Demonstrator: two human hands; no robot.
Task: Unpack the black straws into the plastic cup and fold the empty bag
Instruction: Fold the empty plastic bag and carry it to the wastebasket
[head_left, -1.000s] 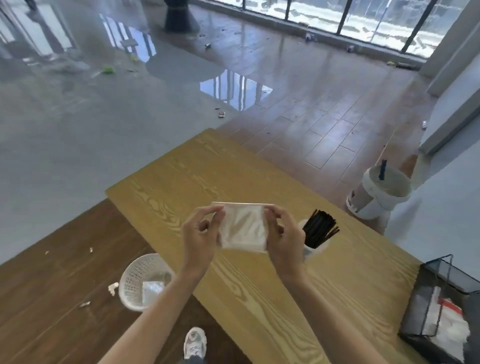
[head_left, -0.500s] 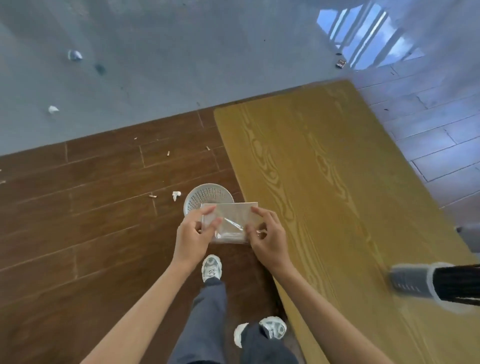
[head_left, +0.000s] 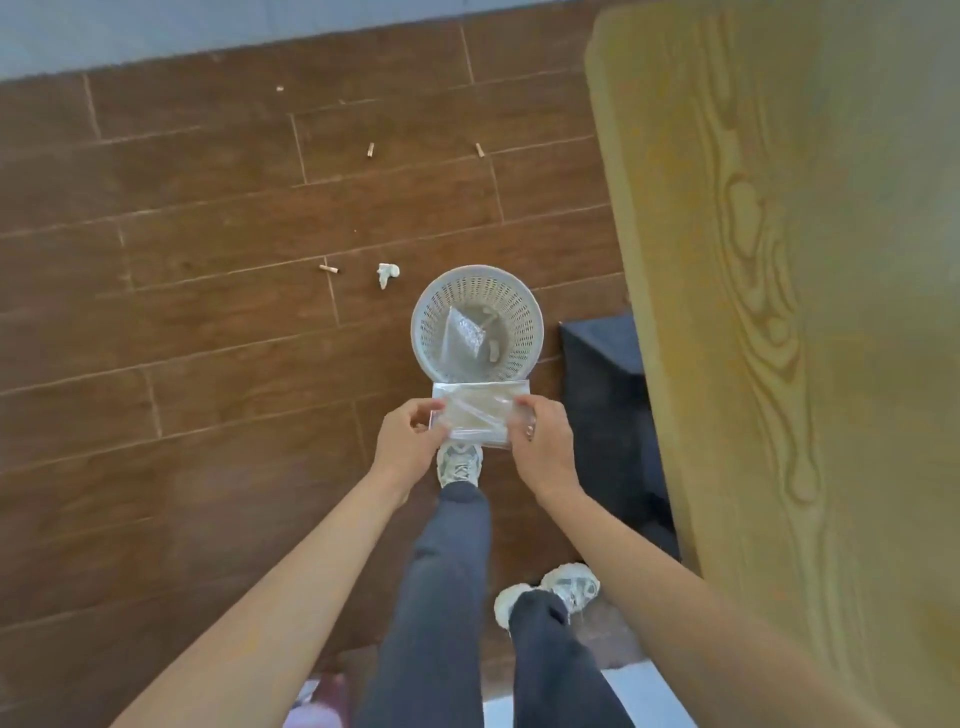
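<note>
Left hand (head_left: 407, 435) and right hand (head_left: 544, 442) pinch one folded bag (head_left: 480, 411) above one basket (head_left: 530, 317).

The folded bag (head_left: 479, 413) is a clear, crinkled plastic rectangle, held flat and level at its two short edges, just on the near side of the white waste basket (head_left: 477, 327), its far edge overlapping the basket's rim.
</note>
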